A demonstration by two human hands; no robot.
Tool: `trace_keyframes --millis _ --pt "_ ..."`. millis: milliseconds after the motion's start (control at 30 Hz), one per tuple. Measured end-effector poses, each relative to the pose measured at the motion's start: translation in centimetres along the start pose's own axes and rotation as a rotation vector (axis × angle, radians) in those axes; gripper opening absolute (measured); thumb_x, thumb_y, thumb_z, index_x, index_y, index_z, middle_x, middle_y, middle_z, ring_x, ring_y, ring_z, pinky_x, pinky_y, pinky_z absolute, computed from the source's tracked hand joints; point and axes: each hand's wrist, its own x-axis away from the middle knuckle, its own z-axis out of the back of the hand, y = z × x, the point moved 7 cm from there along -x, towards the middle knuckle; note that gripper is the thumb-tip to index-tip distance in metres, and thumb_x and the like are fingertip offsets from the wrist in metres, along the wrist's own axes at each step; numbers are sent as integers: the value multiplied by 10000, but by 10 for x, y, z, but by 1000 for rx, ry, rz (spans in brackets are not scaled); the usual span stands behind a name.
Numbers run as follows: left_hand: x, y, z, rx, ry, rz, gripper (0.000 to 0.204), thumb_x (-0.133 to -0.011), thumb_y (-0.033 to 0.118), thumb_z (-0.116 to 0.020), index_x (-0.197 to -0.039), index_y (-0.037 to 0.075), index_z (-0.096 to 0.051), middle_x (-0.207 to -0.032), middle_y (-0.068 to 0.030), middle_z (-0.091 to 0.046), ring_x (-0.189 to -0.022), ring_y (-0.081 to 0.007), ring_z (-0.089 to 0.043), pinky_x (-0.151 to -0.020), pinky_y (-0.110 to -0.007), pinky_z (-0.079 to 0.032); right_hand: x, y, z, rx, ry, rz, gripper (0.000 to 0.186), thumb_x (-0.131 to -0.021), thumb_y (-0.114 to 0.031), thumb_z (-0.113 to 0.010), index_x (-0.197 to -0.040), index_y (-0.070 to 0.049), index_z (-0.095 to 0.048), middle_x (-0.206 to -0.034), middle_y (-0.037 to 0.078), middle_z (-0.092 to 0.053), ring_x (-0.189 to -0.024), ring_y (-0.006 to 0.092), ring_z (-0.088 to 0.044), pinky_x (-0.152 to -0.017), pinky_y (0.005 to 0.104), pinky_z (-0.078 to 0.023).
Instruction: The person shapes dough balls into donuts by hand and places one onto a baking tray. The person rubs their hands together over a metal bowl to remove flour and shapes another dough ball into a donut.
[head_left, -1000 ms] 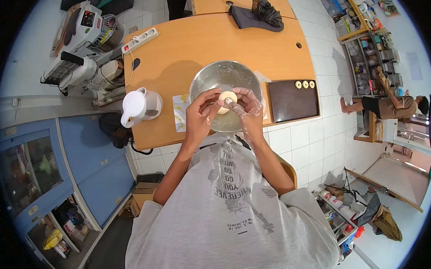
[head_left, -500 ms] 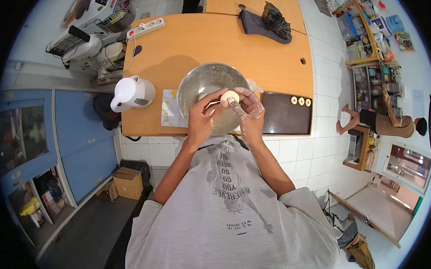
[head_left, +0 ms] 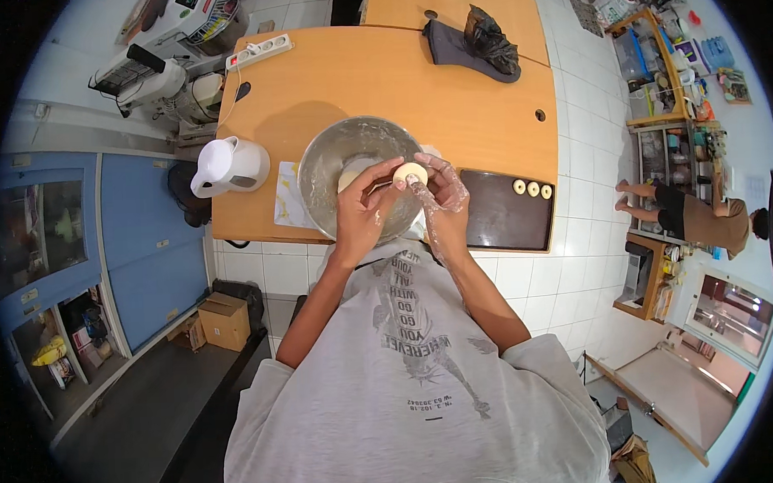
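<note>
Between both my hands, above the right side of a large steel bowl [head_left: 318, 171], is a small ring of pale dough [head_left: 412, 170]. My left hand [head_left: 364, 210] grips its left edge between thumb and fingers. My right hand [head_left: 446, 198], smeared with flour or dough, has its thumb at the ring's middle and its fingers behind the far edge. More pale dough [head_left: 350, 176] shows inside the bowl, partly hidden by my left hand. To the right, a dark rectangular tray [head_left: 500, 216] bears three small dough rings [head_left: 533, 189] in a row near its far right corner.
Left of the bowl stand a white electric kettle [head_left: 231, 165] and a printed sheet [head_left: 290, 198]. A power strip [head_left: 261, 51] lies at the table's far left, dark cloth with a black plastic bag [head_left: 491, 44] at the far right. Another person [head_left: 696, 218] stands by shelves at right.
The view has shifted slightly, with bowl, tray and table sliding left in the picture. My hands still hold the dough ring, my right thumb now covering its middle more. The other person has leaned toward the shelves.
</note>
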Motion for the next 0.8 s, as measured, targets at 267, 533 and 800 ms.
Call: trace_keyframes --millis 267,533,800 --pt "-6 5 8 -3 46 -87 331 -996 9 -663 -1318 -56 -623 -1280 -145 -676 -1188 -201 -654 -1054 -328 -520 -6 8 -2 -66 -102 -7 306 -952 30 -697 -1237 -34 -607 -1141 49 -671 -1079 148 -654 -956 302 -522" --pt "3 5 31 -60 87 -57 303 -1007 23 -652 -1302 -44 -640 -1263 -133 -678 -1182 -195 -653 -1033 -331 -532 -7 19 -19 -156 -71 -40 305 -937 43 -707 -1207 -35 -589 -1100 60 -670 -1049 142 -652 -954 301 -523" --pt "8 7 55 -57 112 -55 273 -1011 32 -650 -1273 -43 -656 -1235 -126 -691 -1151 -181 -658 -1002 -316 -539 0 27 -39 -53 -104 -137 306 -929 7 -741 -1224 4 -659 -1148 110 -728 -1059 157 -685 -945 308 -546"
